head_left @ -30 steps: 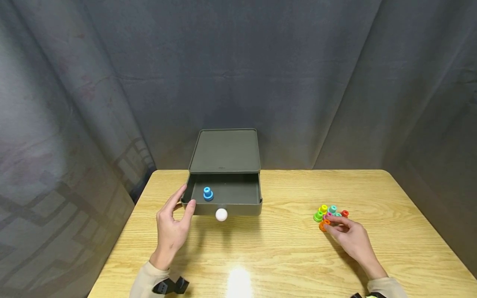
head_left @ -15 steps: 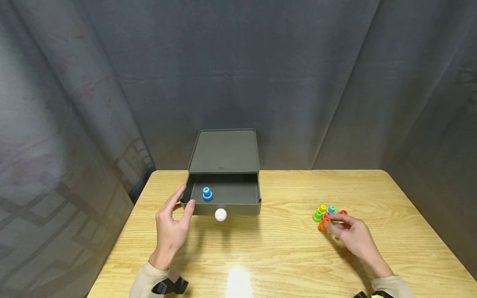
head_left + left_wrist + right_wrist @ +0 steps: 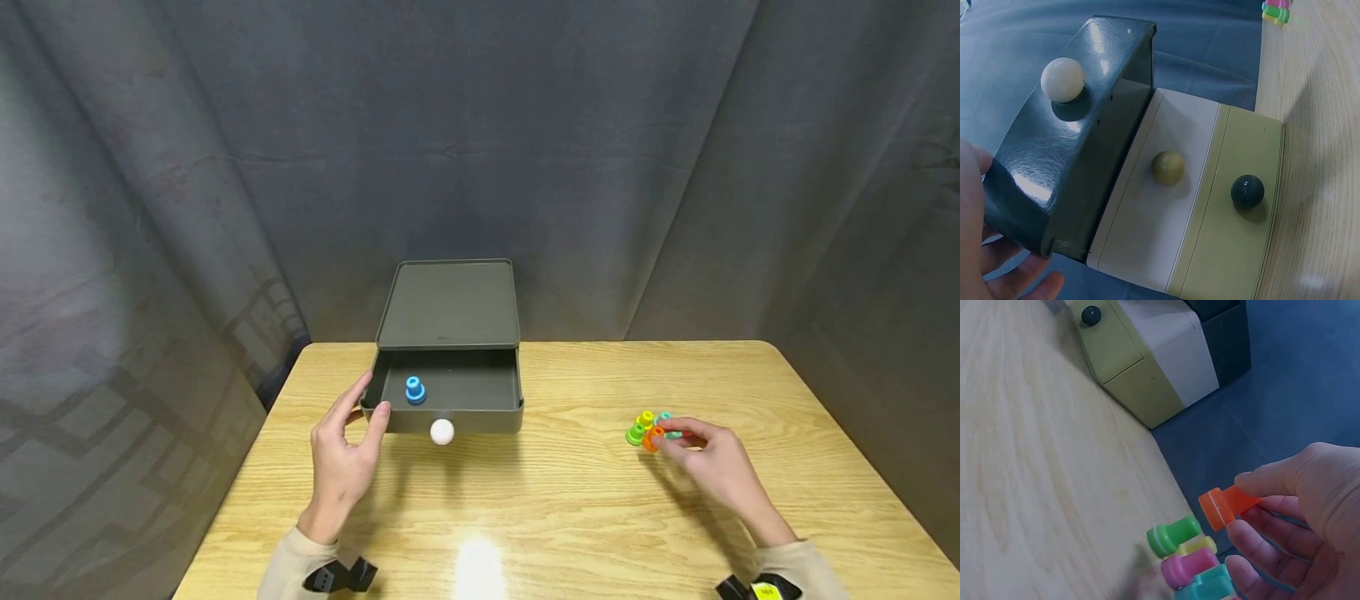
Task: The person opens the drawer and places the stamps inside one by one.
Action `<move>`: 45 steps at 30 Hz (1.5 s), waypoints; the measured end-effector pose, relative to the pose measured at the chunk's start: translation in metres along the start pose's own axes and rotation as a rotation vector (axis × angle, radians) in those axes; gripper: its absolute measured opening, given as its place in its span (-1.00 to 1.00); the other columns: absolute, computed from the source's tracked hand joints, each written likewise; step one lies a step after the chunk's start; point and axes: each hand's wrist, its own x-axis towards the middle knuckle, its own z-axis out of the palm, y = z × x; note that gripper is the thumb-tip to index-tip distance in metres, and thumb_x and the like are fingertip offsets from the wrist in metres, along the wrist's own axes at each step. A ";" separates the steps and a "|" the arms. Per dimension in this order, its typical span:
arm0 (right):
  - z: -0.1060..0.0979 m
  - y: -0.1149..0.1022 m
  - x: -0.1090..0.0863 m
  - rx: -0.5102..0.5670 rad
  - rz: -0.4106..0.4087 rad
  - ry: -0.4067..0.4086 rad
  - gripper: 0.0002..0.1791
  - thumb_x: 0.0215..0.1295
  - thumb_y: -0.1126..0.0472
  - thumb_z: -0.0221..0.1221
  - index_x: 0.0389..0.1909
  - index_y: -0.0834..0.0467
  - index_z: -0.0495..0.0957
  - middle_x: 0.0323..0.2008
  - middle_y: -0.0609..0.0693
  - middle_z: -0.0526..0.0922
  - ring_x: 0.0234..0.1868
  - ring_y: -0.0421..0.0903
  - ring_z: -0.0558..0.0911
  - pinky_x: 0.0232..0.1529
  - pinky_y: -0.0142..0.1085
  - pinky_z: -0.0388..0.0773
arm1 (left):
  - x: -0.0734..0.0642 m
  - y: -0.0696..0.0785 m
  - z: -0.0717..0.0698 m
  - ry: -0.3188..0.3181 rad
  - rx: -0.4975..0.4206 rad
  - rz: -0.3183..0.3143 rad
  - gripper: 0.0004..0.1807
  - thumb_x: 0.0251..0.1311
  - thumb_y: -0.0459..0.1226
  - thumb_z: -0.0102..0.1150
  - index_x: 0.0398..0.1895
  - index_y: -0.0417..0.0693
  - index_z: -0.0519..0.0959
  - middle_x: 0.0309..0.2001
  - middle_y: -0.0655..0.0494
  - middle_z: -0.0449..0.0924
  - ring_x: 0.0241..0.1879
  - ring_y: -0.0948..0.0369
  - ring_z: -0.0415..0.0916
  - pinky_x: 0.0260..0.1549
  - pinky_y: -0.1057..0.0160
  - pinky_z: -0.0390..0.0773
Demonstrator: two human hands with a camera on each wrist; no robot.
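Observation:
The top drawer (image 3: 480, 422) of a small cabinet (image 3: 450, 304) is pulled out, with a blue stepped peg (image 3: 415, 392) standing inside at the left. My left hand (image 3: 345, 458) grips that drawer's left front corner, thumb on the front panel and fingers along the side. To the right, my right hand (image 3: 712, 467) pinches an orange peg (image 3: 1225, 506) between thumb and fingers, lifted above the others. Below it in the right wrist view stand a green peg (image 3: 1174, 536), a pink peg (image 3: 1190, 565) and a teal peg (image 3: 1207, 584); a yellow peg (image 3: 1199, 545) is partly hidden.
A white round knob (image 3: 442, 432) sticks out of the open drawer. Under it, the white drawer (image 3: 1154, 212) and yellow-green drawer (image 3: 1229, 244) are closed, each with its knob. The cabinet stands at the back of the wooden table (image 3: 555, 500), before a grey curtain (image 3: 480, 150).
My right hand has raised the orange peg from the group and shifted slightly away from me. My left hand stays at the drawer corner.

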 end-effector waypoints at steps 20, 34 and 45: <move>-0.016 -0.036 0.014 0.161 0.032 -0.176 -0.47 0.42 -0.03 0.40 0.21 0.25 0.68 -0.21 0.12 0.87 -0.27 -0.19 0.82 -0.18 -0.34 0.70 | -0.002 -0.002 0.001 0.024 -0.025 -0.004 -0.46 0.31 -0.42 0.36 0.38 -0.07 0.64 0.29 -0.11 0.70 0.24 0.61 0.49 0.06 0.65 0.49; -0.017 -0.058 0.023 0.123 -0.025 -0.177 -0.55 0.41 0.02 0.41 0.18 0.19 0.71 -0.14 0.11 0.84 -0.34 -0.25 0.72 -0.38 -0.34 0.56 | 0.000 -0.002 0.001 0.024 -0.034 0.002 -0.47 0.31 -0.42 0.37 0.36 -0.09 0.64 0.28 -0.12 0.71 0.24 0.64 0.49 0.07 0.64 0.50; -0.017 -0.080 0.026 0.100 -0.104 -0.137 -0.64 0.36 0.12 0.45 0.07 0.24 0.76 -0.15 0.10 0.84 -0.26 -0.15 0.72 -0.33 -0.37 0.62 | 0.000 -0.001 0.000 0.016 -0.024 0.011 -0.47 0.31 -0.40 0.37 0.37 -0.08 0.64 0.28 -0.09 0.71 0.24 0.48 0.55 0.07 0.65 0.50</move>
